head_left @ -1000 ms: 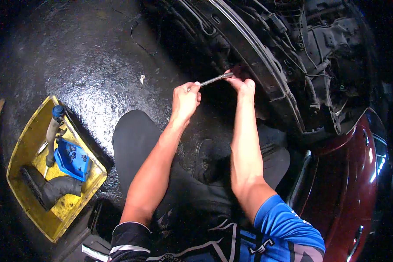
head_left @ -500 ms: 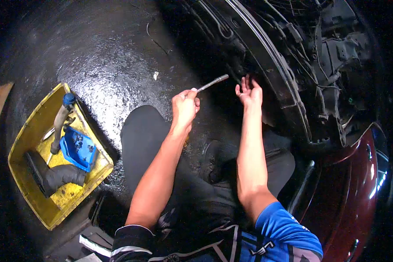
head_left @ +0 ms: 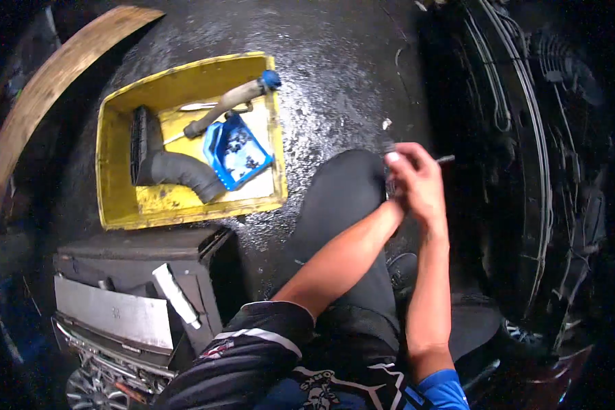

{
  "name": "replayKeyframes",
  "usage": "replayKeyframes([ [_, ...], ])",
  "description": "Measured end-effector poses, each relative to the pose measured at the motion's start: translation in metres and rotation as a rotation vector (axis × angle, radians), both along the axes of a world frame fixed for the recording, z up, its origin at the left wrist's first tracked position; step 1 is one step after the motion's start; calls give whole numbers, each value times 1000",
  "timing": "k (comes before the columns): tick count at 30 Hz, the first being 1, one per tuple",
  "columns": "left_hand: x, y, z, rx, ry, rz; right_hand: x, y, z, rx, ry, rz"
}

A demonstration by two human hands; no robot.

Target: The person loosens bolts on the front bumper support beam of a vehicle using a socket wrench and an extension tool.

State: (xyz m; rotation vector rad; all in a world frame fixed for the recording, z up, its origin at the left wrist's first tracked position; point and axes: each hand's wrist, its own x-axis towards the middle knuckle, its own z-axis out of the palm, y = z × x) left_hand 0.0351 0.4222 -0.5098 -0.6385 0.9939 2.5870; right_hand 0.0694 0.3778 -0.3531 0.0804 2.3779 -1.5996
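Observation:
My right hand (head_left: 422,184) is raised above my knee, crossing in front of my left wrist. Its thumb and fingers curl together by a small dark blurred thing that I cannot make out. Most of my left hand (head_left: 398,198) is hidden behind it. The end of a metal socket extension (head_left: 446,159) sticks out to the right of my right hand, in line with my left hand. To the left, a blue tray (head_left: 219,158) with several small dark pieces lies in a yellow bin (head_left: 191,222).
The bin also holds a black ribbed hose (head_left: 184,171) and a pipe with a blue cap (head_left: 232,102). A dark tool case (head_left: 137,253) bears a white tube (head_left: 176,295). A curved wooden board (head_left: 61,75) is at far left. The car's exposed front (head_left: 526,137) stands at right.
The view has swung left toward the bin and tool case. My right hand has moved from beside the car to cross over my left hand, and its spread fingers have closed together.

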Motion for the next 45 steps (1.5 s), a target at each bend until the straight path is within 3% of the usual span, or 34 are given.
replayKeyframes([
  [1, -4, 2, -3, -175, 21, -68, 3, -19, -3, 120, 38, 172],
  [3, -9, 9, -17, -364, 41, -151, 7, -55, -17, 100, -34, 449],
  [4, -3, -1, 6, -220, -16, -80, 12, -73, -26, 124, 20, 528],
  [6, -5, -1, 3, -198, -17, -89, 13, -107, -37, 184, 33, 707],
  [8, -7, -7, 8, -227, -11, -91, 12, -139, -40, 231, 25, 722],
  [12, -7, -20, 10, -237, -30, -125, -2, -162, -69, 267, 228, 427],
  [16, -11, -21, 0, -395, -12, -55, -12, -101, -33, 124, 460, 142],
  [18, -18, -22, -14, -541, 186, -27, -13, -49, -24, 64, 429, -165],
  [20, -21, -19, -26, -671, 398, -8, -22, 22, -44, 42, 567, -460],
  [21, -11, -23, 7, -648, 152, -55, -22, 51, -52, 77, 555, -614],
  [22, -10, -26, 12, -650, 187, -147, -20, 82, -60, 113, 547, -780],
  [23, -4, -30, 24, -680, 247, -152, -22, 121, -82, -153, 361, -937],
  [24, -3, -33, 32, -707, 318, -261, -13, 146, -76, -181, 19, -913],
  [25, -2, -30, 34, -670, 370, -374, -8, 152, -74, -409, -153, -1063],
  [26, -5, -9, 9, -711, 459, -374, -2, 160, -79, -541, -137, -1045],
  [28, 5, -20, 36, -681, 594, -574, 8, 186, -94, -1148, -292, -840],
  [29, 8, -13, 31, -673, 624, -552, 13, 194, -105, -1184, -254, -928],
  [30, 11, -4, 27, -675, 647, -524, 15, 200, -117, -1083, -133, -1008],
  [33, 16, -7, 47, -155, 117, -502, 20, 203, -113, -1099, 49, -1185],
  [36, 3, -5, 26, 46, -25, -358, 26, 209, -99, -970, 156, -1224],
  [40, -2, -1, 27, 54, -54, -308, 29, 193, -70, -830, 258, -1215],
  [45, 1, 7, 32, 46, 38, -369, 28, 178, -74, -745, 321, -1151],
])
